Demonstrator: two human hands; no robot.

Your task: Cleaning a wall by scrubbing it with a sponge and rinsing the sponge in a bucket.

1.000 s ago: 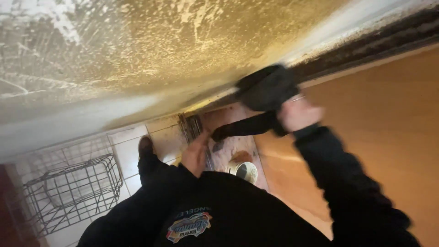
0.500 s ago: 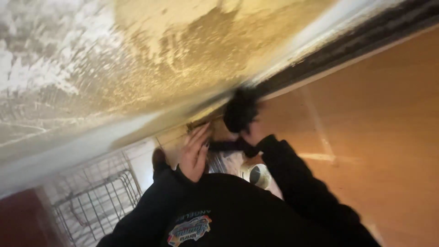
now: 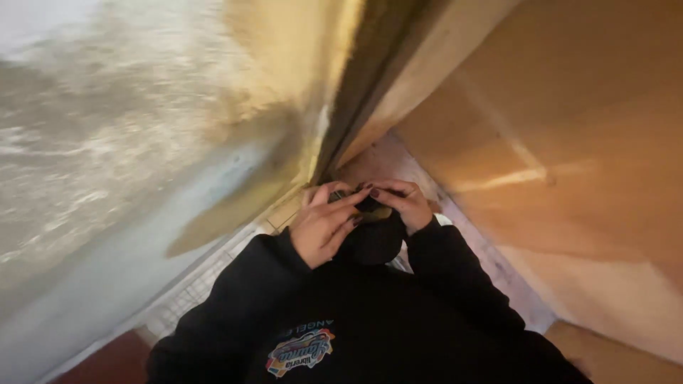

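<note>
At nine o'clock a rough plastered wall [image 3: 142,121], yellowed and streaked, fills the left of the view, with a strip of pale tiled floor [image 3: 192,284] running along its foot toward seven o'clock. Near the centre the left hand [image 3: 324,227] is now curled, its fingers bent over the top of a small dark object [image 3: 370,205], touching it from the ten o'clock side; half a second back this hand was spread open and flat, away from the thing. The right hand [image 3: 402,203] meets it from two o'clock, fingertips pinched on the same object, so both hands have closed in on it close to the chest. What the object is cannot be told; it is mostly hidden by the fingers. Below it a black rounded mass [image 3: 370,242] sits between the black sleeves [image 3: 455,284]. The grip looks to have passed from one hand to a two-handed, fiddling hold. At three o'clock stands a smooth orange-brown panel [image 3: 569,142].
</note>
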